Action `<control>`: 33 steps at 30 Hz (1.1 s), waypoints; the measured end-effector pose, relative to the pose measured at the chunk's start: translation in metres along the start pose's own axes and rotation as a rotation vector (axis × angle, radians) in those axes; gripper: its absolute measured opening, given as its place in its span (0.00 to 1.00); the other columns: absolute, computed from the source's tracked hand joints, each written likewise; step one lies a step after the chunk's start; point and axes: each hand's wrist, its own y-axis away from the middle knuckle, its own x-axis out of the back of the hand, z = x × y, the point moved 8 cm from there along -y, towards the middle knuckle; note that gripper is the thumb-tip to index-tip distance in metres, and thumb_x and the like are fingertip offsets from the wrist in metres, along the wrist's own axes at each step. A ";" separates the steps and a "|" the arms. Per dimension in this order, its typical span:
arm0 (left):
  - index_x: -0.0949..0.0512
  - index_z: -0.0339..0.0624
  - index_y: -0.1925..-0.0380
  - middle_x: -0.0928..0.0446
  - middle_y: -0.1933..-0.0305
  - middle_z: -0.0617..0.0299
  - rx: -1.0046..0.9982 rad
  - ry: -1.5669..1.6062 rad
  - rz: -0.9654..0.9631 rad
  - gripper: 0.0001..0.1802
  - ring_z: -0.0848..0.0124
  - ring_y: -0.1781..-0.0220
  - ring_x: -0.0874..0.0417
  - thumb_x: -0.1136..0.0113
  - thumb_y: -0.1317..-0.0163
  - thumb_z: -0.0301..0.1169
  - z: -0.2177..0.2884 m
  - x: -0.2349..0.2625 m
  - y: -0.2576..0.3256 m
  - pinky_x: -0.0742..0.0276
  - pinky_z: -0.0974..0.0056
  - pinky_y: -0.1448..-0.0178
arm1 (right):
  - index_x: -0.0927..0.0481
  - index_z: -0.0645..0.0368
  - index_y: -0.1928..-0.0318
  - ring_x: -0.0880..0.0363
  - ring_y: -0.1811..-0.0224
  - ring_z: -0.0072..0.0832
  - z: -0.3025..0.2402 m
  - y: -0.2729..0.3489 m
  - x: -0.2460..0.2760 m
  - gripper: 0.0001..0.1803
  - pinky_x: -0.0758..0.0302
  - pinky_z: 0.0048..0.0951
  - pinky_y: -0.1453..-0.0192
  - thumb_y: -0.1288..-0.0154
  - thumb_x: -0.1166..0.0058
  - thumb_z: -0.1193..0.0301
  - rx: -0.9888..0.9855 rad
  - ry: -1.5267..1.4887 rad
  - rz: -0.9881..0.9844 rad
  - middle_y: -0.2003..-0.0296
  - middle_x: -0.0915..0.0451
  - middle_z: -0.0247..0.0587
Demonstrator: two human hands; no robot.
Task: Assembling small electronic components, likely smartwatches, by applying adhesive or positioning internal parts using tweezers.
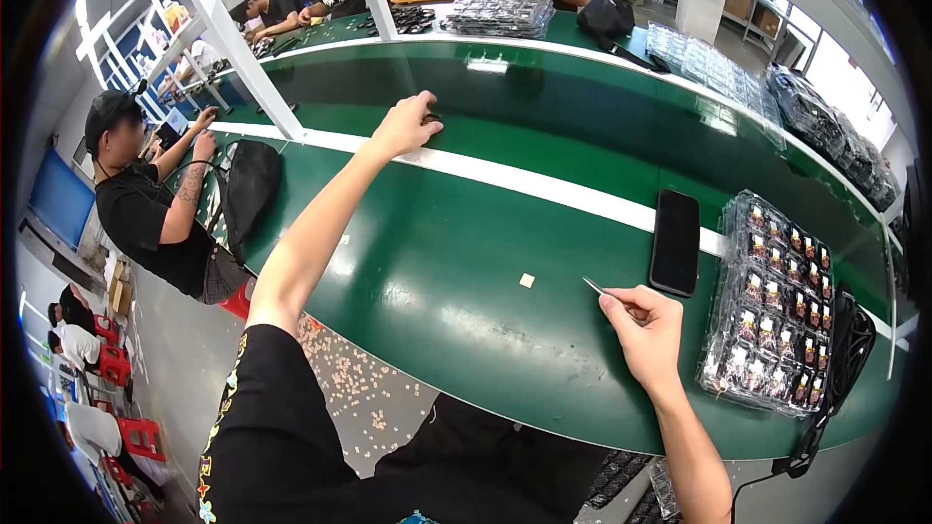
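Note:
My left hand (406,126) is stretched far forward over the white strip to the green belt. Its fingers are curled about a small dark part (433,118), mostly hidden by the hand. Near the front of the green table, my right hand (643,326) pinches a pair of tweezers (593,285), the tip pointing up and left. A small cream-coloured square piece (526,280) lies on the table left of that tip, apart from it.
A black phone (675,243) lies right of centre beside a stack of clear trays (772,311) filled with small dark parts. A black cable (843,359) hangs at the right edge. Co-workers sit at left and across; a black bag (250,189) stands near the left one.

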 end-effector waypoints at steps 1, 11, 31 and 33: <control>0.21 0.34 0.35 0.12 0.55 0.50 -0.057 0.160 -0.058 0.28 0.57 0.55 0.09 0.24 0.33 0.31 0.033 -0.006 0.008 0.13 0.54 0.46 | 0.06 0.69 0.55 0.24 0.71 0.10 0.006 0.001 0.002 0.07 0.32 0.18 0.66 0.26 0.28 0.77 -0.126 -0.088 0.003 0.74 0.16 0.28; 0.27 0.45 0.21 0.16 0.38 0.57 -0.572 0.587 -0.535 0.40 0.55 0.39 0.17 0.22 0.32 0.31 0.259 -0.042 0.171 0.20 0.51 0.32 | 0.08 0.69 0.49 0.35 0.78 0.07 0.008 -0.024 0.000 0.11 0.44 0.18 0.75 0.21 0.31 0.72 -0.238 -0.319 0.078 0.72 0.18 0.28; 0.10 0.43 0.45 0.16 0.63 0.66 -0.438 0.567 -0.432 0.28 0.69 0.60 0.17 0.12 0.44 0.39 0.232 -0.048 0.168 0.30 0.61 0.49 | 0.06 0.70 0.56 0.31 0.78 0.09 -0.017 -0.012 -0.027 0.08 0.42 0.18 0.75 0.35 0.28 0.85 0.127 0.128 -0.145 0.76 0.20 0.31; 0.09 0.42 0.45 0.15 0.63 0.64 -0.431 0.563 -0.435 0.28 0.68 0.60 0.16 0.12 0.45 0.39 0.231 -0.049 0.166 0.30 0.61 0.48 | 0.07 0.69 0.58 0.34 0.82 0.09 -0.019 -0.012 -0.032 0.07 0.45 0.21 0.78 0.37 0.28 0.85 0.172 0.163 -0.143 0.78 0.21 0.31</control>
